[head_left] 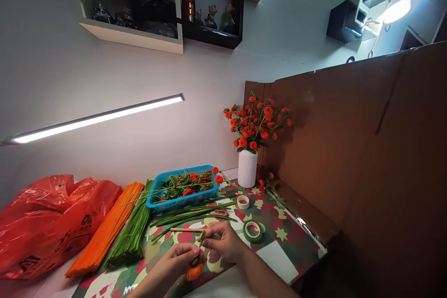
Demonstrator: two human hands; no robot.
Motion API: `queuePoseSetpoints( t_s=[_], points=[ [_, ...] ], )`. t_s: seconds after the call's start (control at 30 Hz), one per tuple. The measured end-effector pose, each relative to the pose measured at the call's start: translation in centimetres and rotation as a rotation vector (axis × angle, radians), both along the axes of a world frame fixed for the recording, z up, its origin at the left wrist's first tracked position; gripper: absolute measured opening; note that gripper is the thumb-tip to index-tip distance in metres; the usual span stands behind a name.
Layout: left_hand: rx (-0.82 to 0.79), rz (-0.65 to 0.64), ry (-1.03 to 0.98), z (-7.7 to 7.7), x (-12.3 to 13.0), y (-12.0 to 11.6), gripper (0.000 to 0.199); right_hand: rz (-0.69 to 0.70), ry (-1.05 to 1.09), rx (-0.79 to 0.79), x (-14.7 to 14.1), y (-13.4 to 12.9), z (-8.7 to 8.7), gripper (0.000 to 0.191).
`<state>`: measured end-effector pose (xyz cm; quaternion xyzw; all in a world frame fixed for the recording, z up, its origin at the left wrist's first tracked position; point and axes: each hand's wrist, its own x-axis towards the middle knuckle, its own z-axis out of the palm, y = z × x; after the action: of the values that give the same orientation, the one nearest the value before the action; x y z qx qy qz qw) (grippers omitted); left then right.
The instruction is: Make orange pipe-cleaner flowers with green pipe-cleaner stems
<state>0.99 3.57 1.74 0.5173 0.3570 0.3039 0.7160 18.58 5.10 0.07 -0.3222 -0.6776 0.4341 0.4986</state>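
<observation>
Left hand (181,257): fingers pinched together at the base of an orange flower (194,272), held over the tabletop (270,214). Right hand (223,242): fingers closed on its green stem (202,237). Green tape (245,237) lies nearby, rightward.

We record: beyond the fingers (217,229), one pale wall (209,74); above and left of them, one lit strip light (98,119); higher, cream and black box shelves (139,41); right of them, one brown panel (349,149); far above right, one lit lamp (397,10); beneath them, camouflage-print tablecloth (279,234).
</observation>
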Motion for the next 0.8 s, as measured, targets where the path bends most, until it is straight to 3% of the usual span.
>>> queuePoseSetpoints(
  t_s=[0.13,0.27,0.37,0.47,0.57,0.63,0.7,0.8],
  points=[
    [-0.142,-0.055,-0.185,0.2,0.1,-0.7,0.026,0.012,0.000,0.025,0.2,-0.2,0.2,0.030],
    [-0.167,-0.078,-0.195,0.3,0.8,-0.6,0.023,0.027,0.001,-0.022,0.3,-0.1,-0.2,0.031],
    [0.003,-0.021,-0.039,0.4,1.1,-0.2,0.030,0.043,0.035,-0.136,0.2,0.0,-0.5,0.033],
    [0.299,0.125,0.286,0.8,1.4,-0.4,0.034,-0.014,0.044,-0.165,0.1,0.1,-0.8,0.032],
    [0.642,0.325,0.559,1.4,1.9,-1.0,0.026,-0.071,0.012,-0.144,0.0,0.1,-0.9,0.030],
    [0.789,0.397,0.686,1.7,2.1,-1.2,0.021,-0.083,-0.010,-0.132,0.1,0.1,-0.9,0.030],
    [0.824,0.384,0.750,1.8,2.1,-1.2,0.023,-0.099,-0.043,-0.106,0.3,0.1,-0.7,0.028],
    [0.686,0.271,0.674,1.5,1.5,-0.8,0.029,-0.114,-0.125,-0.001,0.6,-0.2,-0.3,0.022]
  ],
)
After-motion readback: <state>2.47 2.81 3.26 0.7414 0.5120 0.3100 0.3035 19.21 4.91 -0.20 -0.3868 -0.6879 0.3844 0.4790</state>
